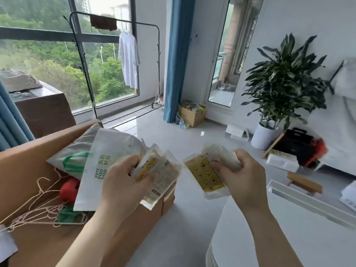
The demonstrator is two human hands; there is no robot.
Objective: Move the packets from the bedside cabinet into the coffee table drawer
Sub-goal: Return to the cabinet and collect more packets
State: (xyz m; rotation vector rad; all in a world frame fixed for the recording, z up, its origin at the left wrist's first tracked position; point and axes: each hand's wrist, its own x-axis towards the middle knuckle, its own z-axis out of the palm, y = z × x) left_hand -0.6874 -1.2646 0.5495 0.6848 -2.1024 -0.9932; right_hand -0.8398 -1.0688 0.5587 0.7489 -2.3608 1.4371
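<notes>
My left hand (123, 178) grips a fanned bunch of yellow-and-clear packets (161, 174) in mid-air, thumb across their faces. Beside it my right hand (240, 174) grips a second bunch of the same packets (204, 176), the top one yellow with small printed figures. Both bunches hang above the pale floor, apart from each other. A white piece of furniture (289, 228) with an open slot or drawer (300, 197) along its top stands at the lower right, just under my right forearm. Whether it is the coffee table I cannot tell.
A large open cardboard box (28, 170) on the left holds paper bags (107, 162), wire hangers and red and green items. Ahead stand a black clothes rack (115, 64), a blue curtain (177, 54), a small carton (192, 114), and a potted plant (285, 78) by clutter at the right.
</notes>
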